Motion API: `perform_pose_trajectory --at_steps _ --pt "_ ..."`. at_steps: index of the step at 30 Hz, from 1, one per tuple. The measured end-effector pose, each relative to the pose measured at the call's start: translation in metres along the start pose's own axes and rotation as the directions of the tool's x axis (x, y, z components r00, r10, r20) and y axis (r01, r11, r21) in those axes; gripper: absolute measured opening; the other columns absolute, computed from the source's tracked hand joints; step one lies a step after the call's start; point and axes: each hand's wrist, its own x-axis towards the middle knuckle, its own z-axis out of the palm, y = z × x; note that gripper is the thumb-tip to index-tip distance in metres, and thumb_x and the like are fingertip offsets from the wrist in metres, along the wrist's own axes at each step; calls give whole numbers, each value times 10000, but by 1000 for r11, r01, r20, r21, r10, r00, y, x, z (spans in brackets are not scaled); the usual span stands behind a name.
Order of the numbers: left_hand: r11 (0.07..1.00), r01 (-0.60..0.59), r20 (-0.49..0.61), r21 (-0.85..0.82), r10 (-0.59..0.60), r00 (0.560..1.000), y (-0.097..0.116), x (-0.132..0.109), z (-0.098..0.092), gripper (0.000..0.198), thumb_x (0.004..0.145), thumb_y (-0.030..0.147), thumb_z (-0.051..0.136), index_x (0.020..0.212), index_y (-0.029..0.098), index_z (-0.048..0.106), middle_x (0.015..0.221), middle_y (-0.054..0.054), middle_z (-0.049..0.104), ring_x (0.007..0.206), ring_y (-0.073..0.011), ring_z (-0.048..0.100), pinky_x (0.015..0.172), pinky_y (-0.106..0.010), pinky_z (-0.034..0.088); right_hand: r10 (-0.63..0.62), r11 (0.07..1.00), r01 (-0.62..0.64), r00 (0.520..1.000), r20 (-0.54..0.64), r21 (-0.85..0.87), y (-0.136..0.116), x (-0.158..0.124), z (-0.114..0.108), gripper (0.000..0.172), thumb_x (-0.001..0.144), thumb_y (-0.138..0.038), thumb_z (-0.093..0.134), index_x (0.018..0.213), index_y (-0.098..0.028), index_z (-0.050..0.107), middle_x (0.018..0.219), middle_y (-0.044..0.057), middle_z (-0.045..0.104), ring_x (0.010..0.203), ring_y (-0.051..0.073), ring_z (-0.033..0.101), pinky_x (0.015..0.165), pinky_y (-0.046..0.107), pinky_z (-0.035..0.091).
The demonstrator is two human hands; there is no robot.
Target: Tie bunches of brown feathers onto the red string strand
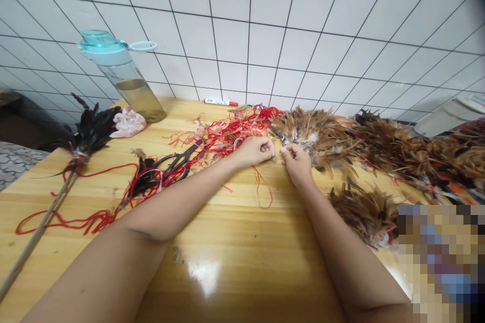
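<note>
My left hand [255, 151] is closed over the middle of the table, its fingers curled in and thumb pressed to them. Facing it a short gap away, my right hand [297, 161] is closed in a pinch. What either holds is too small to make out. Beside and behind my left hand lies a tangled heap of red string [242, 128]; one loop hangs below the hand. Brown feathers [318, 136] with pale fluffy bases lie just behind my right hand. Black-handled scissors [176, 162] rest among string left of my left hand.
A water bottle [131, 81] and crumpled tissue [129, 122] stand at the back left. A stick [41, 229] tipped with black feathers [94, 128] lies left. A red-and-white marker [221, 102] is by the tiled wall. More feather bundles [420, 151] fill the right; a small one [366, 207] lies nearer.
</note>
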Motion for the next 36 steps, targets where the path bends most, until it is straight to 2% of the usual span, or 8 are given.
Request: perform_pose_trajectory --at_steps 5,9,20,23,26,29,32,36 --pt "956 -210 -70 205 228 971 6 -2 -4 59 738 151 567 724 137 622 676 7 575 599 -66 462 582 -181 340 215 962 -239 961 174 134 -11 -1 -6 334 670 -503 655 699 -175 600 529 -32 498 489 105 424 494 244 328" --pt "967 -205 -18 148 210 977 7 -4 -4 65 747 169 568 755 135 623 685 5 572 617 -71 469 592 -182 352 239 915 -340 890 387 217 -20 -1 -10 394 560 -524 730 675 -175 587 523 -46 491 462 79 391 458 222 284" --pt "966 -243 54 89 239 969 0 -1 -9 86 773 197 540 801 134 592 720 8 561 654 -84 480 616 -193 373 267 830 -458 828 493 320 -18 -5 -5 420 574 -538 711 681 -155 577 508 -58 429 445 52 303 438 212 177" --pt "948 -277 63 159 270 961 -3 0 -15 82 785 200 544 805 137 591 744 -2 576 687 -96 503 647 -206 385 226 879 -375 872 434 295 -19 -2 -10 372 623 -505 683 714 -154 600 538 -45 459 470 63 325 458 218 218" --pt "904 -318 105 286 301 948 -4 1 -18 66 792 164 534 784 144 597 754 -7 599 710 -102 525 686 -217 390 150 950 -200 966 212 238 -16 3 -12 274 662 -408 659 776 -160 631 604 -23 513 534 90 393 528 236 315" --pt "850 -410 230 331 348 909 -4 0 -17 109 804 125 501 751 152 592 748 -10 619 733 -105 544 724 -219 400 12 994 -17 999 49 109 -12 6 -12 184 686 -307 626 803 -170 663 620 -17 502 577 114 420 585 258 358" --pt "827 -472 307 305 383 871 -4 0 -15 134 810 119 491 723 154 586 747 -12 633 748 -103 559 740 -211 407 -151 988 152 987 51 -28 -12 6 -11 142 701 -230 600 799 -184 692 691 6 532 621 128 450 627 271 383" --pt "882 -410 298 233 336 893 -4 0 -17 109 828 172 509 774 148 599 758 -13 650 708 -89 578 693 -191 417 -229 968 241 963 144 -72 -12 6 -12 132 728 -209 598 807 -191 703 711 17 547 643 136 472 642 275 400"
